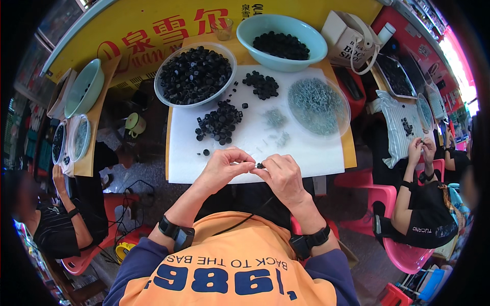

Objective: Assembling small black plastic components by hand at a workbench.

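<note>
Over the near edge of the white foam sheet [189, 166], my two hands meet. My right hand [283, 176] pinches a small black cap [260, 166] between thumb and fingertips. My left hand [227, 166] is closed in a pinch right beside it; what lies between its fingertips is too small to make out. Beyond my left hand lies a heap of black caps [219, 122], with a second, flatter group of black pieces [261, 85] farther back. Small see-through parts [275, 118] lie in a loose pile beyond my right hand.
A see-through bowl of black caps [162, 92] stands at the back left. Behind are a pale green basin [245, 38] and a drinking glass [222, 29]. A round tray of see-through parts [343, 122] sits at the right. People work at tables on both sides, near a pink chair [390, 204].
</note>
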Demonstrator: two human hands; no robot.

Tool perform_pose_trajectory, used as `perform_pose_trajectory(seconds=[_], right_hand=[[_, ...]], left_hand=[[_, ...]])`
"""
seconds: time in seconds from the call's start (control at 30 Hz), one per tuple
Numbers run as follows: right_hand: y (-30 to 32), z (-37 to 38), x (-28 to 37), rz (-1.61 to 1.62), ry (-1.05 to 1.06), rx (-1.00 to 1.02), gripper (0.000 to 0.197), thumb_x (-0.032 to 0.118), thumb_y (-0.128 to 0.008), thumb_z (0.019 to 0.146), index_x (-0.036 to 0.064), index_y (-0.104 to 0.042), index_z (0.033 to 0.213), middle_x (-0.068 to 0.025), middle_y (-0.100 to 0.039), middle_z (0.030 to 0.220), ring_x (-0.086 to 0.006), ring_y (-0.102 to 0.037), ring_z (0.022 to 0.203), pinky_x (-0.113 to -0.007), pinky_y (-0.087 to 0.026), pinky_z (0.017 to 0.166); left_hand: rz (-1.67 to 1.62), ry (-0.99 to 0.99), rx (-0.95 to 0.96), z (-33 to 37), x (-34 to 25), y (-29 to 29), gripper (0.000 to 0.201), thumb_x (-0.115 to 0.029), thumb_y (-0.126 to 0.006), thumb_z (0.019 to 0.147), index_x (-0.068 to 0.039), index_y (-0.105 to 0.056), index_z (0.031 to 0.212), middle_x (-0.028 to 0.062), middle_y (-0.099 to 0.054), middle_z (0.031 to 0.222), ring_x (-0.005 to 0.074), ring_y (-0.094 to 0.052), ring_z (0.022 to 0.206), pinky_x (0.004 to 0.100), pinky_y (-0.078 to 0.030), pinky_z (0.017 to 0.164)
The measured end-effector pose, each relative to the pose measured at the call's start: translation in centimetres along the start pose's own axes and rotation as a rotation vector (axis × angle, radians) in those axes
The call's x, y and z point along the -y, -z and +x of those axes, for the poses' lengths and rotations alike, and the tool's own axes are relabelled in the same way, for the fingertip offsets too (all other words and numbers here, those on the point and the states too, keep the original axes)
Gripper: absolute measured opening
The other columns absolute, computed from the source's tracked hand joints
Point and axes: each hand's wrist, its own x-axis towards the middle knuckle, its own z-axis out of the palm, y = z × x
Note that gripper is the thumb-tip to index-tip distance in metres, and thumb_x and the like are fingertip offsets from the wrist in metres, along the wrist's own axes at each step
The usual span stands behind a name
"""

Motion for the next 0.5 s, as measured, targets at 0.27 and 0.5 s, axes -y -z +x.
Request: perform_pose_trajectory(seconds=[0.27, 0.5], right_hand=[[1.8, 0.0, 1.6, 0.468, -0.408, 0.046, 0.025, 0.015, -0.078, 0.077, 0.0002, -0.066, 0.093, -0.008, -0.065, 0.085, -0.0175, -0.064, 0.071, -0.029, -0.05, 0.064], [1.2, -1.1, 2.6, 0.832, -0.733, -0.018, 0.019, 0.002, -0.073, 0.08, -0.0025, -0.068, 0.097, -0.0103, -0.069, 0.09, -0.015, -0.067, 0.076, -0.026, -0.053, 0.068]], left_hand=[[-0.214, 0.072, 0.015, -0.2, 0.4, -0.3, 0.015, -0.014, -0.066, 0.091, 0.001, -0.068, 0.092, 0.0018, -0.065, 0.083, 0.0084, -0.059, 0.076, 0.0227, -0.048, 0.071], [-0.27, 0.122, 0.015, -0.5, 0.3, -0.7, 0.019, -0.017, -0.063, 0.093, 0.001, -0.066, 0.095, 0.0028, -0.064, 0.084, 0.0094, -0.06, 0.076, 0.0234, -0.049, 0.072]])
